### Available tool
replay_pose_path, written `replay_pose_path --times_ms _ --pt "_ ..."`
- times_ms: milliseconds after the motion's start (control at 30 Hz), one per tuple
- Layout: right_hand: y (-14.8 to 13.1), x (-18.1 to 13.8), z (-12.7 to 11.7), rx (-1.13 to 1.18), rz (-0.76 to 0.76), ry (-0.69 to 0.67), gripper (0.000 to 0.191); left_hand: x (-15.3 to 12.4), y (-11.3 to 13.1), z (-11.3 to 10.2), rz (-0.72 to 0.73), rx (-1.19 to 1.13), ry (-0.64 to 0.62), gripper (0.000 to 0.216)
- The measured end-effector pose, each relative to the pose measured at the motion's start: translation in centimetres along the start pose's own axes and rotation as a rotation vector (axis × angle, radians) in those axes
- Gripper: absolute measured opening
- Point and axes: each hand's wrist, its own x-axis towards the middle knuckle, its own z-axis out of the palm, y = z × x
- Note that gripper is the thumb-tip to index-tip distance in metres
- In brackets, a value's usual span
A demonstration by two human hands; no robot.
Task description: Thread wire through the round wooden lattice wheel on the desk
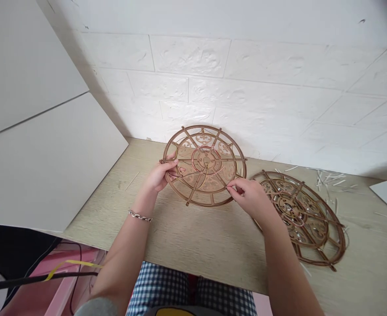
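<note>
A round brown lattice frame point(209, 198) with spokes, scrollwork and small tabs on its rim stands tilted up above the table. Thin yellow and reddish wires run along its rings, and one yellow wire point(207, 174) curves down from its hub. My left hand point(164, 172) grips the frame's left rim, thumb in front and fingers partly behind. At the lower right of the frame, my right hand point(246, 193) is closed in a pinch on a thin wire against the inner ring; the fingertips hide most of the pinched part.
More such brown frames point(325, 245) lie at the right, partly under my right forearm. Several white strips point(333, 179) are scattered behind them. A white brick-patterned wall point(246, 96) backs the table; white panels point(48, 166) stand left. Pink bins point(64, 272) sit below the table's left edge.
</note>
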Motion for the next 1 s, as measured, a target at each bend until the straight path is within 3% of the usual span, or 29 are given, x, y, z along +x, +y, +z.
replay_pose_path --times_ms 233,400,500,567,667,733,800,867,1000 --pt "-0.1 0.0 0.7 -0.029 0.034 0.024 0.016 -0.2 0.1 0.1 0.0 0.026 -0.028 0.059" --pt "-0.4 0.0 0.4 0.006 0.032 -0.04 0.015 -0.3 0.3 0.3 -0.018 0.017 -0.004 0.053" --pt "-0.4 -0.2 -0.2 0.062 0.02 -0.035 0.022 -0.2 0.4 0.0 -0.017 0.003 -0.008 0.05" --pt "-0.2 -0.4 -0.5 0.129 0.078 0.09 0.031 0.0 0.4 -0.3 -0.007 -0.024 -0.013 0.047" --pt "0.7 -0.5 -0.5 0.331 0.316 0.449 0.041 0.2 0.4 -0.9 0.003 -0.069 -0.037 0.041" --pt "1.7 -0.1 -0.3 0.539 0.455 0.686 0.038 0.3 0.3 -1.1 0.007 -0.093 -0.046 0.038" --pt "2.6 0.5 0.1 0.811 0.553 0.797 0.03 0.3 0.4 -1.3 0.008 -0.101 -0.051 0.036" --pt "3.1 1.1 0.4 1.099 0.666 0.7 0.026 0.3 0.4 -1.3 -0.007 -0.087 -0.062 0.035" --pt "2.8 1.7 0.8 1.502 0.763 0.258 0.024 0.2 0.5 -1.4 -0.046 -0.065 -0.081 0.034"
